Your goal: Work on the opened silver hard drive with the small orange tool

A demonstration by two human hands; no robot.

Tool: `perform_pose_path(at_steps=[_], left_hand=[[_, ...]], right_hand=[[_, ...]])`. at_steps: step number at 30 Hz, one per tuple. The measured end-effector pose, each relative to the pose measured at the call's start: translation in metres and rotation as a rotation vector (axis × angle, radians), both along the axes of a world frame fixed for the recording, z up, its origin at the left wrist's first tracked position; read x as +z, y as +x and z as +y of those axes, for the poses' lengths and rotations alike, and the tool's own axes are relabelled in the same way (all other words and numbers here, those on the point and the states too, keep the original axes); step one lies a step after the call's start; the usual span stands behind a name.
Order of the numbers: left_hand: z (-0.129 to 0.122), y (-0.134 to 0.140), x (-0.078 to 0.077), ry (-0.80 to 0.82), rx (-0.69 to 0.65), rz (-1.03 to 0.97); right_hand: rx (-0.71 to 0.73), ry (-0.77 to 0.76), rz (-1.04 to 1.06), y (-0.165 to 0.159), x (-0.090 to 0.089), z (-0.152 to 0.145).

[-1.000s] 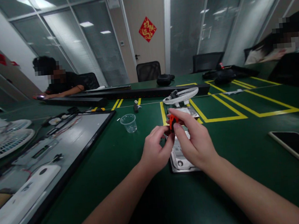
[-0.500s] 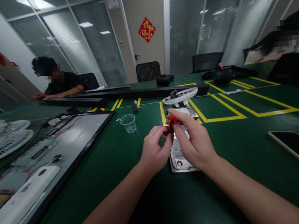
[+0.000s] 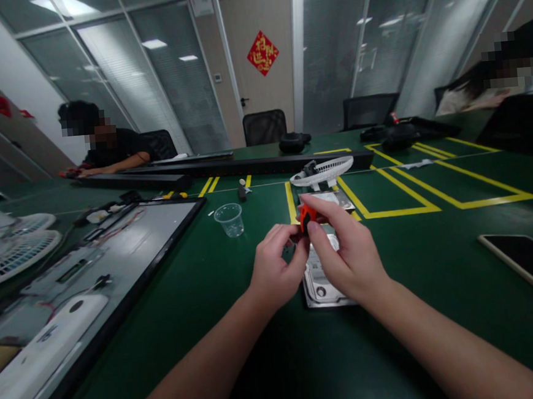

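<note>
Above a silver hard drive lying on the green table, both hands come together at a small orange-and-black handled tool. My right hand pinches it between thumb and fingers. Its far end is hidden, so its exact kind cannot be told. My left hand is closed with its fingertips against the lower side of the tool; what lies inside that pinch is mostly hidden. My right hand covers part of the drive. Just beyond the hands lies another silver drive-like unit, partly covered.
A clear plastic cup stands left of the hands. An opened flat panel with a white unit fills the left side. A phone lies right. Behind are a white fan grille and a long black bar. Two people sit across.
Hardly anything differs. Both hands keep their hold at the orange-and-black tool over the drive, and the whole view has shifted very slightly.
</note>
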State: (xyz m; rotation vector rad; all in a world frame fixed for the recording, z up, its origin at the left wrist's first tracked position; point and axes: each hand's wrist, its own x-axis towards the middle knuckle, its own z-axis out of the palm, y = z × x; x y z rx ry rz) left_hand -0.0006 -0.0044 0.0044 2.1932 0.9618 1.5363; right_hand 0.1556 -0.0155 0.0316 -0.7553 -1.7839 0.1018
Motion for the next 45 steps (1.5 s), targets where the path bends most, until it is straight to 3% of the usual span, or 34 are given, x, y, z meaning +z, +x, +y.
perform_pose_path(at_steps=[6, 12, 22, 29, 37, 41, 45], left_hand=[[0.0021, -0.0001, -0.0049, 0.016, 0.054, -0.029], [0.0021, -0.001, -0.002, 0.017, -0.013, 0.01], [0.0022, -0.001, -0.0041, 0.022, 0.038, -0.016], [0.0015, 0.0002, -0.0019, -0.001, -0.002, -0.009], [0.0039, 0.0009, -0.0058, 0.009, 0.002, -0.022], [0.0013, 0.0017, -0.0019, 0.004, -0.055, 0.007], [0.0005, 0.0017, -0.0022, 0.001, -0.023, -0.015]], right_hand=[[-0.061, 0.021, -0.014, -0.0013, 0.0004, 0.0022], [-0.026, 0.014, 0.002, -0.0008, 0.0007, 0.0003], [-0.073, 0.023, 0.001, 0.0, -0.0002, 0.0015], [0.003, -0.023, 0.011, -0.0012, -0.0033, 0.0005], [-0.074, 0.03, 0.004, -0.0019, -0.0019, 0.0028], [-0.01, -0.018, 0.006, -0.0004, -0.0036, 0.0001], [0.0, -0.034, 0.007, -0.0001, -0.0044, 0.0001]])
